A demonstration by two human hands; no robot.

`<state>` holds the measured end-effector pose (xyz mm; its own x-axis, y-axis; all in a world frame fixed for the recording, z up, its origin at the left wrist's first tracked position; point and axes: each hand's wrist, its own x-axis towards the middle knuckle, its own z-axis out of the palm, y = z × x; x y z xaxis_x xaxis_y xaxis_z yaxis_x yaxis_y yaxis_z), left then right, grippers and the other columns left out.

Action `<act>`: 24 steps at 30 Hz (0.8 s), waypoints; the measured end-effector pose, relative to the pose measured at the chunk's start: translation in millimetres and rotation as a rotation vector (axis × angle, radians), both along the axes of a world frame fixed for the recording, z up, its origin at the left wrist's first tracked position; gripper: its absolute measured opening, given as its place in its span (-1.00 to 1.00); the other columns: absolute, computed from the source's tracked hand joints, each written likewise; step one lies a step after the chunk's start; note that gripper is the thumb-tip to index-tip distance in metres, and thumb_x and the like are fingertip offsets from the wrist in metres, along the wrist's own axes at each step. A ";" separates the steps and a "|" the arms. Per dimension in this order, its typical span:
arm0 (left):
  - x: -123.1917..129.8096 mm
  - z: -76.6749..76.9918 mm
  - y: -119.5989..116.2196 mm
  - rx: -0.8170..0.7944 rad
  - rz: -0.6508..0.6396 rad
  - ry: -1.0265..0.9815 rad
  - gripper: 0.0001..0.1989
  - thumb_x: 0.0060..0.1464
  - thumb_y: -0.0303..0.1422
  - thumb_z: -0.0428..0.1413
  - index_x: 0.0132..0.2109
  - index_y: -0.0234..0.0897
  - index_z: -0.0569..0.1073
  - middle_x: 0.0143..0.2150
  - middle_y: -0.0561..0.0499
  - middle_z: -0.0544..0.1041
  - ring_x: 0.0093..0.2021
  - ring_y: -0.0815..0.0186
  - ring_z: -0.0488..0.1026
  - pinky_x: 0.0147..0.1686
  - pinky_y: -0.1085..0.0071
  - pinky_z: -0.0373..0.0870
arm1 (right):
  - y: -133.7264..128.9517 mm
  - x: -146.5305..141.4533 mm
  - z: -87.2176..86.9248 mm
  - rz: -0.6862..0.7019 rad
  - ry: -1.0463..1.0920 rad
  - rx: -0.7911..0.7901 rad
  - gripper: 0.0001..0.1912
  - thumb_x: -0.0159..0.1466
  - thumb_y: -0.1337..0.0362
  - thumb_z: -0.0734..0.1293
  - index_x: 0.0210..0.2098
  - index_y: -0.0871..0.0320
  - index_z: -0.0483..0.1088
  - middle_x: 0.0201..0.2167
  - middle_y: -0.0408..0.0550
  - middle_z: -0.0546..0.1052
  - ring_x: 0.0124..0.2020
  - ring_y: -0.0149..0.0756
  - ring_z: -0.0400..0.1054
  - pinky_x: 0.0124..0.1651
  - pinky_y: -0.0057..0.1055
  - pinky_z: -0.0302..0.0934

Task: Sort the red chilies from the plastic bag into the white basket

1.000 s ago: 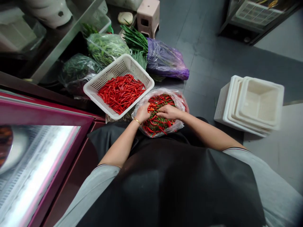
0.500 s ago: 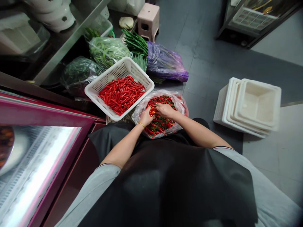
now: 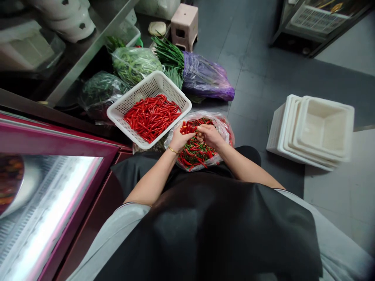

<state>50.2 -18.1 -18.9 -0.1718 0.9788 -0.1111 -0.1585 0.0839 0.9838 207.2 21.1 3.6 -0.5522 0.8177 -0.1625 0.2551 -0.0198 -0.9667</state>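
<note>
Over a clear plastic bag (image 3: 224,121) full of red chillies with green stems (image 3: 196,152), both hands work close together. My left hand (image 3: 179,139) is closed around a bunch of red chillies (image 3: 189,128), their pale cut-looking ends showing. The fingers of my right hand (image 3: 209,134) are pinched at the right side of this bunch; what exactly sits between the fingertips is too small to make out. Touching the bag on its left is a white perforated basket (image 3: 117,113), tilted in view, with a heap of red stemless-looking chillies (image 3: 154,117) inside.
Bagged greens (image 3: 136,64) and a purple bag (image 3: 205,78) of long green stalks lie beyond the basket. A pink stool (image 3: 184,25) stands behind them. Stacked white baskets (image 3: 322,128) are at right. A glass-topped, magenta-edged cabinet (image 3: 73,195) is close on my left.
My left hand has turned and lifted slightly, showing more of the chilli bunch. My right hand has shifted a little to the right. The camera view has moved slightly.
</note>
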 end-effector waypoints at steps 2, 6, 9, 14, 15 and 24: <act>-13.1 -1.0 -1.4 -0.077 0.092 -0.025 -0.59 -0.30 -0.33 0.31 -0.24 -0.32 0.38 -0.31 0.01 0.53 -0.33 0.30 0.49 -0.22 0.32 0.44 | -3.5 7.8 -9.0 0.152 -0.354 0.229 -0.62 0.33 0.01 0.15 -0.30 0.19 0.40 -0.44 -0.06 0.45 -0.45 -0.35 0.33 -0.35 -0.43 0.20; -89.8 9.0 21.2 -0.113 0.319 0.374 -0.46 -0.31 -0.30 0.34 -0.12 -0.36 0.38 -0.15 -0.13 0.54 -0.14 0.15 0.50 -0.04 0.14 0.42 | -15.0 7.6 -34.5 0.493 -0.953 0.536 -0.63 0.37 0.20 0.10 0.00 0.19 0.42 -0.03 0.19 0.44 -0.24 -0.18 0.40 -0.23 -0.31 0.21; -152.0 30.4 48.4 -0.078 0.158 0.691 -0.14 -0.50 -0.32 0.44 0.05 -0.37 0.34 0.18 -0.31 0.38 0.19 -0.04 0.33 0.22 0.02 0.19 | -14.4 -4.3 -39.6 0.654 -1.062 0.550 -0.61 0.38 0.31 0.05 -0.06 0.24 0.46 0.01 0.23 0.42 -0.19 -0.14 0.41 -0.22 -0.30 0.21; -134.1 51.2 50.4 -0.036 0.096 0.803 -0.35 -0.41 -0.26 0.42 -0.07 -0.26 0.46 -0.02 -0.21 0.53 0.10 -0.06 0.41 0.14 0.10 0.28 | 4.5 -12.8 -7.1 0.442 -0.925 0.531 -0.71 0.33 0.16 0.24 -0.06 0.16 0.45 -0.06 0.10 0.48 -0.20 -0.22 0.41 -0.25 -0.42 0.15; -113.1 47.5 42.2 -0.068 0.063 0.750 -0.47 -0.30 -0.20 0.37 -0.13 -0.28 0.48 -0.19 -0.15 0.57 -0.06 0.02 0.49 0.00 0.14 0.38 | 5.0 -13.6 -0.7 0.377 -0.867 0.522 -0.71 0.33 0.15 0.24 -0.07 0.17 0.45 -0.13 0.07 0.51 -0.22 -0.25 0.40 -0.25 -0.44 0.14; -8.0 2.4 -22.3 -0.218 -0.088 0.102 -0.70 -0.08 -0.16 0.25 -0.45 -0.28 0.39 -0.62 0.12 0.36 -0.69 0.49 0.22 -0.66 0.51 0.13 | -27.8 1.3 -0.2 0.263 -0.515 0.331 -0.67 0.33 0.15 0.25 -0.45 0.24 0.45 -0.55 -0.14 0.46 -0.51 -0.45 0.24 -0.38 -0.49 -0.01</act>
